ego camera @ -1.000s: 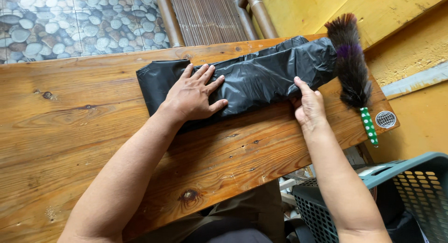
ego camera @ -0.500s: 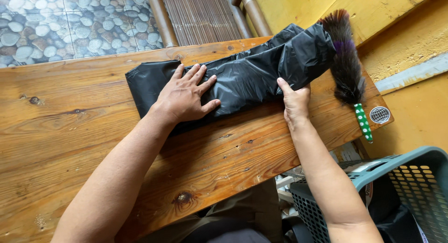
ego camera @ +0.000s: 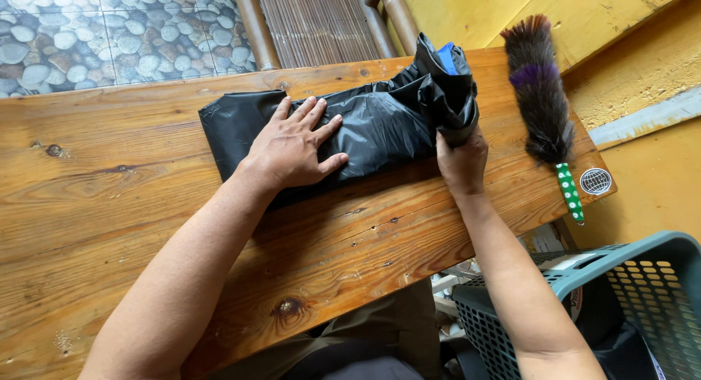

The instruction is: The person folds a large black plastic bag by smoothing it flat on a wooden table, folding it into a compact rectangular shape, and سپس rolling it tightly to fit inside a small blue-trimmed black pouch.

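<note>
On a long wooden worktop (ego camera: 146,227), seen from above, lies a black plastic bag (ego camera: 380,124), flattened and stretched across the planks. At its near-right end the plastic is gathered and lifted off the wood into a bunched fold, with a small patch of something blue (ego camera: 446,56) showing at the top; what that blue thing is cannot be made out.

The left hand (ego camera: 292,148) lies flat on the middle of the bag, palm down, fingers spread wide and pressing the plastic against the wood. The right hand (ego camera: 461,164) is at the raised end, its back toward the camera. Its grip is closed on the bunched plastic, but the fingertips are hidden under the fold, so exactly how they pinch it cannot be seen.

Just to the right of the bag, apart from it, a feather duster (ego camera: 540,110) lies on the worktop, dark bristles with a purple band, and a green handle with white dots reaching the worktop's edge. A round sticker (ego camera: 595,181) sits near the corner.

Below the worktop's right edge stands a grey-green plastic basket (ego camera: 621,278), cut off by the frame; its contents are too dark to tell. Beyond the worktop are pebble-pattern floor tiles (ego camera: 124,22) and a yellow wall (ego camera: 584,15).
</note>
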